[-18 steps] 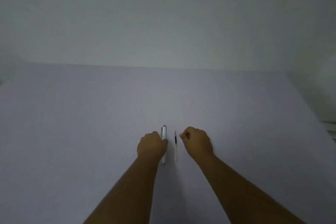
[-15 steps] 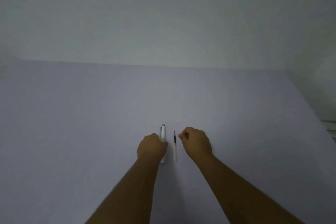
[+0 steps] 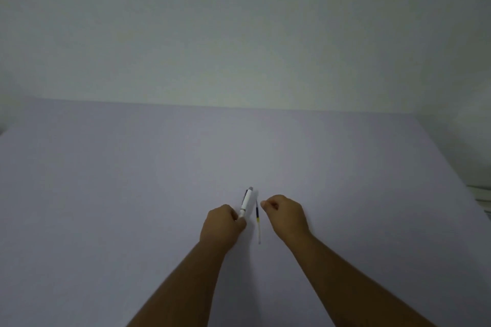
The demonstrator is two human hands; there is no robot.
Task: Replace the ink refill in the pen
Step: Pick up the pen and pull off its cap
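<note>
My left hand (image 3: 221, 228) grips the white pen (image 3: 246, 202) by its near end, its length aimed at the bench's (image 3: 106, 194) far edge; the refill (image 3: 257, 220) lies alongside, beside my curled, empty right hand (image 3: 285, 216).

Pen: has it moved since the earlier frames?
Yes. The left hand grips the pen, whose far end now leans right toward the refill; before, it lay parallel to the refill.

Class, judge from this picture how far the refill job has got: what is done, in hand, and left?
Done: nothing visible; the pen looks unopened. In hand: the left hand grips the pen, tilted; the right hand is curled and empty beside the refill, which lies on the table. Left: open the pen, swap refills, close it.
</note>
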